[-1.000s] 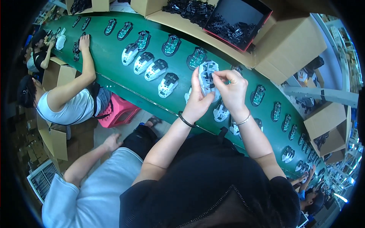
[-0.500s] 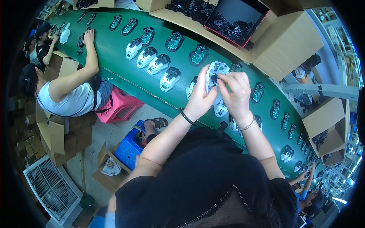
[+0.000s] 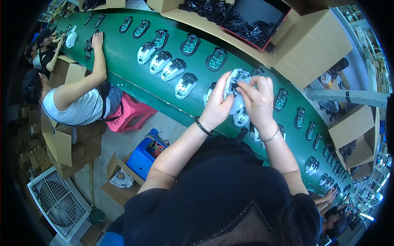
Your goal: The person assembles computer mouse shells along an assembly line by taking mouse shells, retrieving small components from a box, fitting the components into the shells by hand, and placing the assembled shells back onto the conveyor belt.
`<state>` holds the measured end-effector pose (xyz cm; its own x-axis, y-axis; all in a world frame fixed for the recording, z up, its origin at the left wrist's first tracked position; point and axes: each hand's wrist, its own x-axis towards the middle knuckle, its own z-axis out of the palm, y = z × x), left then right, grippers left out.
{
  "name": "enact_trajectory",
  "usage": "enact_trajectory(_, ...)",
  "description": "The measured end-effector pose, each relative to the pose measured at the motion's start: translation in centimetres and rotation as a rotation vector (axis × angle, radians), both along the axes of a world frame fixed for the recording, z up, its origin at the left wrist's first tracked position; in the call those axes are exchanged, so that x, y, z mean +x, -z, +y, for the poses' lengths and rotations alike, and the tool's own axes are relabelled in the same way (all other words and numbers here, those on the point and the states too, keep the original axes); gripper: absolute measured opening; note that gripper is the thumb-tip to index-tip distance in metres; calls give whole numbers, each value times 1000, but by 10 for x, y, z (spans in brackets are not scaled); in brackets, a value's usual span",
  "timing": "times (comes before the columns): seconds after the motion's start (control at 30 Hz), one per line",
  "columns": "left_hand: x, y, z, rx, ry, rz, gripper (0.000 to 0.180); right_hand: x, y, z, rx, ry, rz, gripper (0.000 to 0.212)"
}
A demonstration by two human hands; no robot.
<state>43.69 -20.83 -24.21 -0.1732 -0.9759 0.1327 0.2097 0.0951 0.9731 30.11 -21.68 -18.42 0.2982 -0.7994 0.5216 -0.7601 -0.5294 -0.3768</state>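
And now the right hand (image 3: 259,98) has its fingertips bunched close against the white mouse shell (image 3: 239,75), where a small black part stood out clearly half a second ago; only a little dark shows there, so I can't tell whether they still pinch it. The left hand (image 3: 218,108) keeps the shell gripped between thumb and fingers, held up over the green belt (image 3: 119,53), and I'd judge the part is being seated, not yet finished.
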Motion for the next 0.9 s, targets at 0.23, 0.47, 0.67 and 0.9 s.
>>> enact_trajectory(0.23, -1, -7, -7, 136, -65, 161, 55, 7, 32, 0, 434, 107, -635, 48)
enact_trajectory(0.47, 9, -1, 1, -109, -230, -122, 49, 24, 37, -2, 595, -49, -758, 43)
enact_trajectory(0.67, -43, 20, 16, -66, -206, -141, 54, -36, 82, 20, 735, -42, -914, 51)
enact_trajectory(0.9, -81, 60, 12, -110, 32, -92, 50, -96, 77, 42, 1087, -37, -1183, 43)
